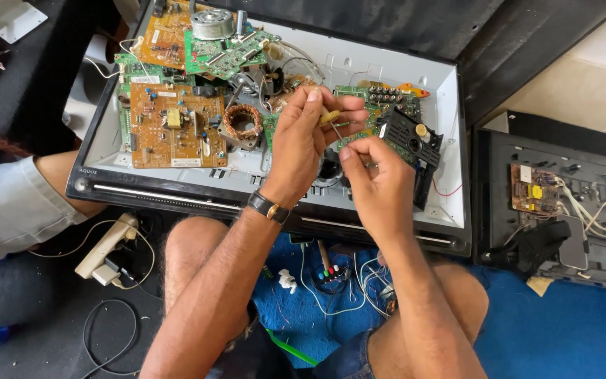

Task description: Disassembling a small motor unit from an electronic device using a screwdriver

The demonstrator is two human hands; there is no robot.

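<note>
Both hands meet: left hand (pixel 301 144) fingers pinch a yellow-handled tool (pixel 330 118); right hand (pixel 376 184) fingers curl shut beside it.

Brown circuit board (pixel 177 126) lies at the left of the open white panel tray (pixel 450 105), a copper wire coil (pixel 243 121) just beside it. Green board (pixel 229 52) and round metal motor (pixel 212 23) sit at the top. White power strip (pixel 106 245) on the dark floor, lower left. Second black chassis (pixel 562 196) at right, on a blue mat (pixel 562 330).
</note>
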